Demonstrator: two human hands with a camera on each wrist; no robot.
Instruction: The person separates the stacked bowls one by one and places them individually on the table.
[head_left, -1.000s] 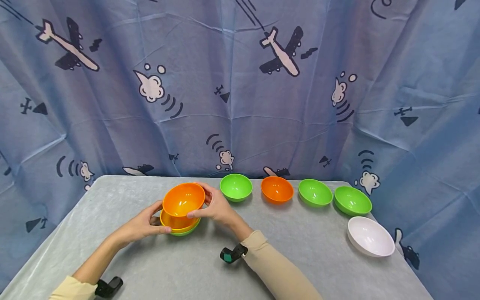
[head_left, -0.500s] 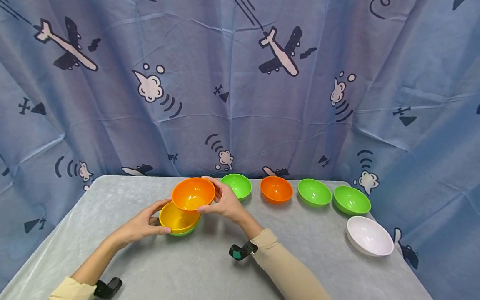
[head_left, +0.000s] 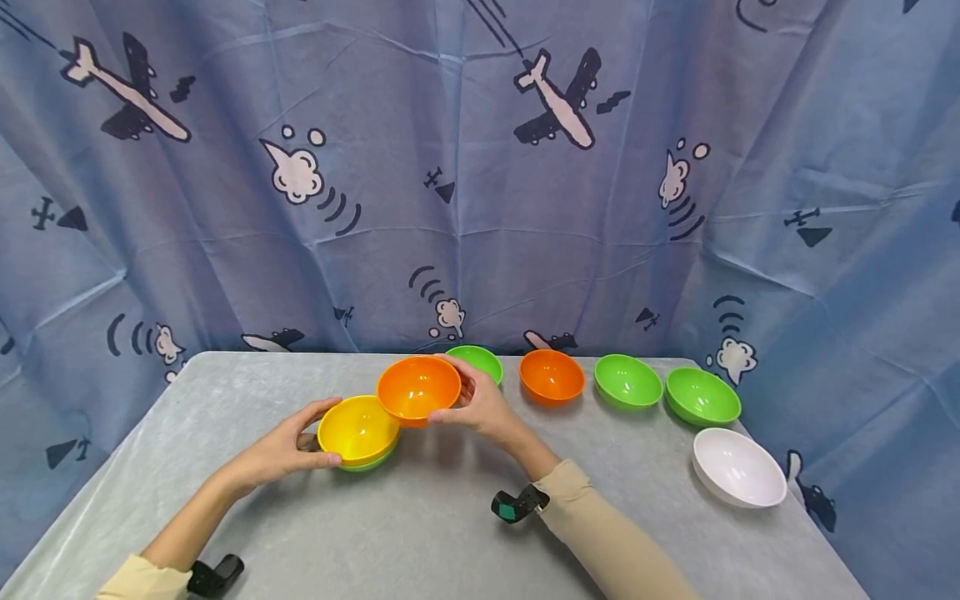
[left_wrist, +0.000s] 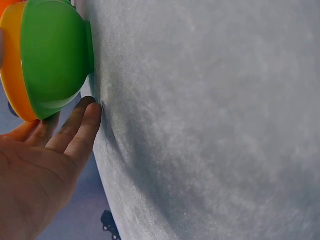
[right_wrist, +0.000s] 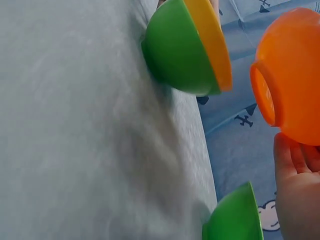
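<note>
In the head view, my right hand (head_left: 486, 407) pinches an orange bowl (head_left: 417, 390) by its right side, thumb in front and fingers behind. The bowl is held up off the table, and its foot ring shows in the right wrist view. Just to its left, a yellow bowl (head_left: 356, 428) sits nested in a green bowl (left_wrist: 55, 55), which stands on the table. My left hand (head_left: 285, 443) grips this stack from the left, with the thumb at the near rim and fingers around the far side. The orange bowl's lower left edge overlaps the yellow rim in the head view.
Along the far table edge stand a green bowl (head_left: 482, 360) partly behind my right hand, another orange bowl (head_left: 552, 377), and two more green bowls, one (head_left: 628, 382) beside the other (head_left: 702, 397). A white bowl (head_left: 739, 468) is at the right edge. A patterned curtain (head_left: 375, 167) hangs behind.
My right hand has lifted the orange bowl out from over the yellow one and carried it to the right. My left hand has stayed at the stack.
</note>
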